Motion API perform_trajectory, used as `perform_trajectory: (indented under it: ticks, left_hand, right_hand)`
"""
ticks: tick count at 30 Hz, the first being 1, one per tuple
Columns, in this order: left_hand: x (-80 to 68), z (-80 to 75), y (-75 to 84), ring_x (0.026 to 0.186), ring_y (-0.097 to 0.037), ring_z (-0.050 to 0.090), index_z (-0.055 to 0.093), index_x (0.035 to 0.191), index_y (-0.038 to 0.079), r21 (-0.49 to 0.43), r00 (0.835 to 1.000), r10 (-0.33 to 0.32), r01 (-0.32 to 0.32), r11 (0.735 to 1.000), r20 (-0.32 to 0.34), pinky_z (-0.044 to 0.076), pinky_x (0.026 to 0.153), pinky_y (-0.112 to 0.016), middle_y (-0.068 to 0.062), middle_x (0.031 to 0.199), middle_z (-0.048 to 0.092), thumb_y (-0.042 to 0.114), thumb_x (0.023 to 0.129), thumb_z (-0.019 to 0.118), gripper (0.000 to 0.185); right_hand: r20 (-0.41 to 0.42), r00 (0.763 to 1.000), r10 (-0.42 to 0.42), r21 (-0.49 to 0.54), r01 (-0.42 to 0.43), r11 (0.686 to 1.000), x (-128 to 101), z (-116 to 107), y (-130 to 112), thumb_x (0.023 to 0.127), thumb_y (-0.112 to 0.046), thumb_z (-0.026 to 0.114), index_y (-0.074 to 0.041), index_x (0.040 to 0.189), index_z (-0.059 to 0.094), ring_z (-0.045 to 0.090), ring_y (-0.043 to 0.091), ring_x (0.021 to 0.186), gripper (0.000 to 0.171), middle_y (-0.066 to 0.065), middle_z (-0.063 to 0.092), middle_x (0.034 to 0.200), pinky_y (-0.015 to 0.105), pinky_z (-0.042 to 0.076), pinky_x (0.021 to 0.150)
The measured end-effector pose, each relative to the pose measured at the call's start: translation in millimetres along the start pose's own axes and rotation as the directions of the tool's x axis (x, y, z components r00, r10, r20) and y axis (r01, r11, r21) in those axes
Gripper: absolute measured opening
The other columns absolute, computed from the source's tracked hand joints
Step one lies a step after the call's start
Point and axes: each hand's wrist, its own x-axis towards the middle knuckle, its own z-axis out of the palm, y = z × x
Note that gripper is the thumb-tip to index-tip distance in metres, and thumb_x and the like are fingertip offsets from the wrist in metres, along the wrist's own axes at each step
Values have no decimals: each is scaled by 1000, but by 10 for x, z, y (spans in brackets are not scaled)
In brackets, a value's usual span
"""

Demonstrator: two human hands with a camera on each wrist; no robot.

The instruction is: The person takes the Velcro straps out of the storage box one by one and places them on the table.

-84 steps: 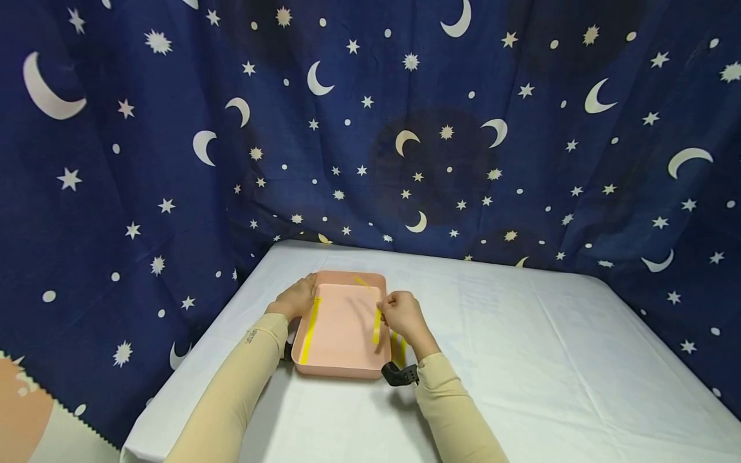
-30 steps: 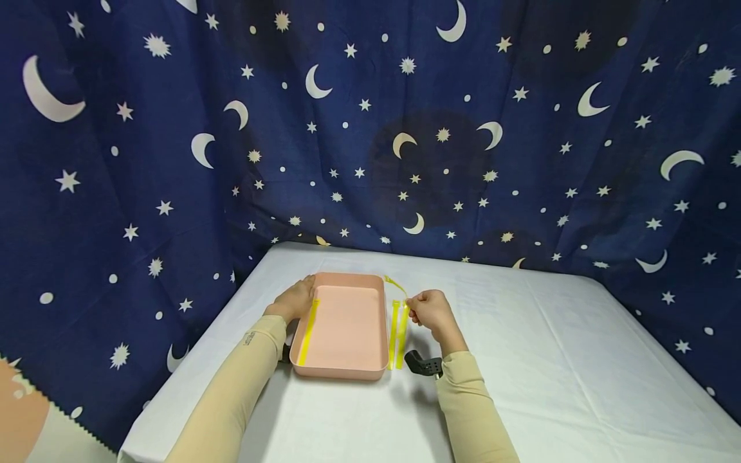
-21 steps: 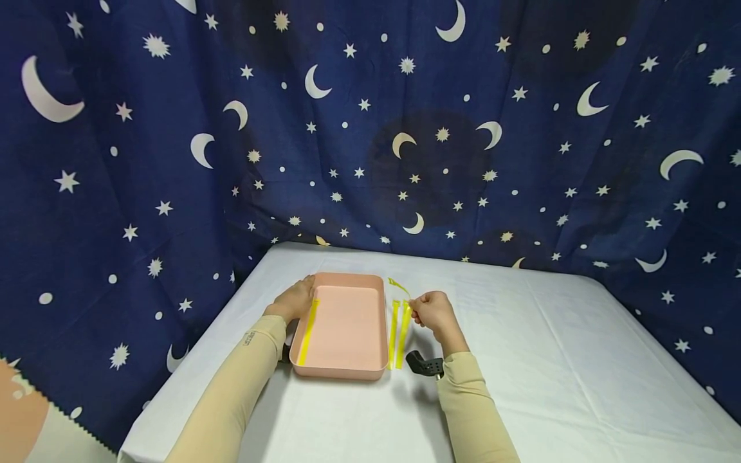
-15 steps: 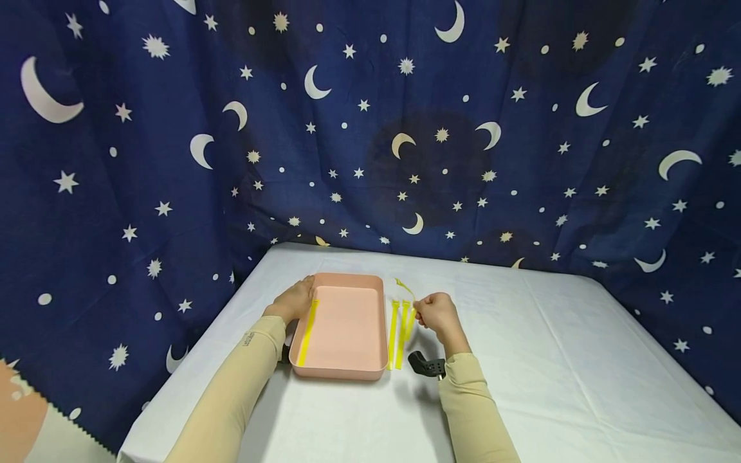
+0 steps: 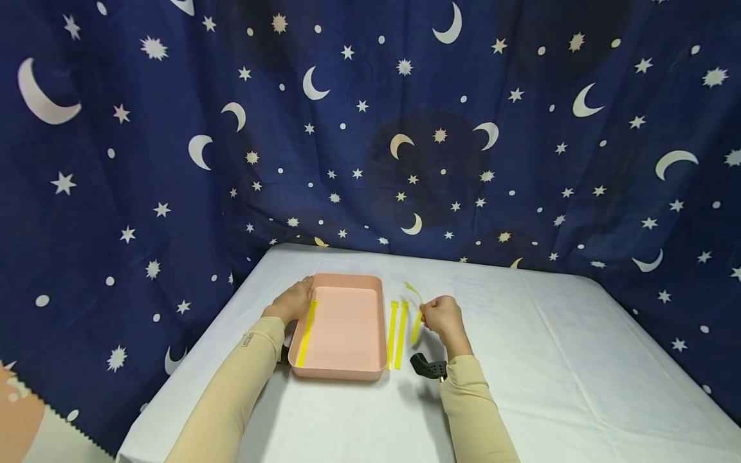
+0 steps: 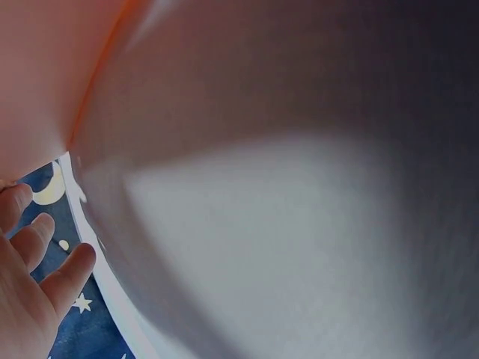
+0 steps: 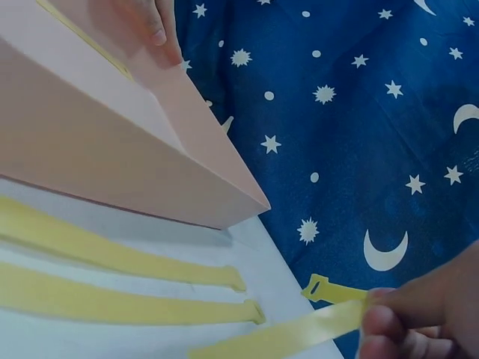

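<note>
My left hand (image 5: pixel 293 300) holds the far left wall of a pink rectangular tray (image 5: pixel 341 373), some fingers inside the rim and others outside. One yellow strap (image 5: pixel 308 334) lies in the tray along its left side. My right hand (image 5: pixel 443 316) pinches another yellow strap, a hook-and-loop cable tie (image 7: pixel 281 332), near its middle, right of the tray. Its slotted head (image 7: pixel 318 287) sticks up past the fingertips and the tail hangs down. Two more yellow cable ties (image 5: pixel 402 334) lie side by side on the white cloth between tray and right hand.
A white cloth covers the table (image 5: pixel 538 360), which stretches away to the right. Behind it hangs a dark blue curtain (image 5: pixel 359 128) with moons and stars. A black wrist camera (image 5: pixel 428 366) sits below my right hand.
My right hand has carried the cable tie out from over the tray, across its right side and past the two lying ties. The left hand has stayed on the tray.
</note>
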Motion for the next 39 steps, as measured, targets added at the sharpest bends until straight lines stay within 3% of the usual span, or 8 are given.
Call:
perform_trajectory:
  ticks: [8,17,25,30,34,39]
  left_hand:
    - [-26,-4,15,153,-37,24,22,157,-3,4,1000,2,-2,1000,2,20,128,-48,-21,164,26,22,110,30,54]
    - [-14,-1,3,152,-38,25,22,157,-3,5,1000,1,-1,1000,-1,21,128,-50,-20,164,26,22,110,30,54]
    - [3,11,-4,152,-38,26,23,157,-4,11,1000,9,-9,1000,-5,22,128,-50,-22,163,27,21,110,30,53]
    - [0,8,-9,152,-38,25,22,157,-4,18,1000,11,-11,1000,-1,21,128,-49,-22,163,27,21,110,29,53]
    - [2,1,-8,153,-38,23,21,157,-4,14,1000,17,-17,1000,-2,20,128,-49,-22,164,26,21,111,29,53]
    - [-5,-4,2,153,-38,23,21,157,-4,6,1000,17,-17,1000,-1,20,128,-50,-22,164,25,21,111,29,53]
  right_hand:
    - [-3,1000,11,-67,-11,998,-11,-19,23,96,-13,60,-1,75,69,54,12,51,27,3,63,58,22,44,52]
    - [-4,1000,31,-191,-31,981,-20,-15,37,95,-15,60,-7,61,65,57,17,59,35,1,60,53,25,44,60]
    - [-29,999,36,-243,-42,969,-3,-5,76,90,-11,56,-8,57,62,55,19,56,34,4,62,56,24,40,51]
    - [-59,998,12,-286,-28,958,2,-27,85,87,-8,55,-5,59,66,56,22,59,30,10,68,67,25,40,48]
    - [-66,998,6,-285,-25,958,-2,-44,74,87,-7,55,-4,62,69,57,24,62,29,14,70,73,25,40,48]
    - [-52,998,32,-272,-45,961,-38,-34,35,88,-9,56,-6,58,66,55,21,59,31,9,67,65,24,40,49]
